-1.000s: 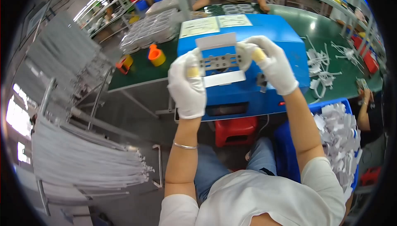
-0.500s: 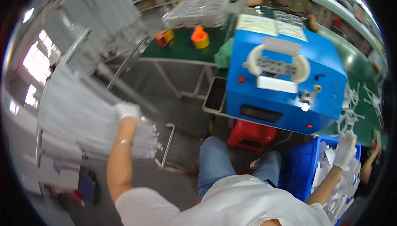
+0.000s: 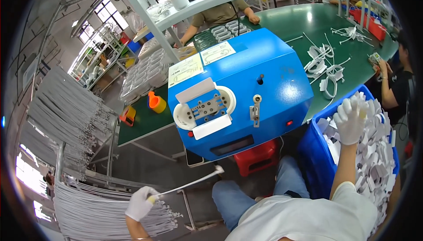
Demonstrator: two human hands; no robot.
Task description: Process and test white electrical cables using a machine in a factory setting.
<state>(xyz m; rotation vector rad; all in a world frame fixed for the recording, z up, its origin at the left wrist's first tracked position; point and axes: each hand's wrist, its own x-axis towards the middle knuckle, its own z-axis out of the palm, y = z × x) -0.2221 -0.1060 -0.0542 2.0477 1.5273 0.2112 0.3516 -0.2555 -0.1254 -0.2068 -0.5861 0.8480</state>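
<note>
My left hand (image 3: 140,204), in a white glove, is closed on a thin white cable (image 3: 189,183). The cable slants up to the right and ends in a small pale plug. Beside and below that hand hangs a thick bundle of similar cables (image 3: 101,210) on a metal rack. My right hand (image 3: 351,119), also gloved, is over a blue bin (image 3: 313,153) heaped with folded white paper pieces (image 3: 368,175). Its fingers are apart, and I see nothing held in them. Between my hands stands a blue machine (image 3: 269,82) with a white winding head (image 3: 207,108) on its sloped front.
Coiled white cables (image 3: 330,78) lie on the green table (image 3: 282,20) right of the machine. Two orange-yellow tape dispensers (image 3: 156,103) and clear trays (image 3: 145,75) are on its left. A red stool (image 3: 257,158) stands underneath. Co-workers sit across and at the right.
The view has swung to the right. A cable now extends from my left hand, clear of the bundle. My right hand is farther in over the paper pieces.
</note>
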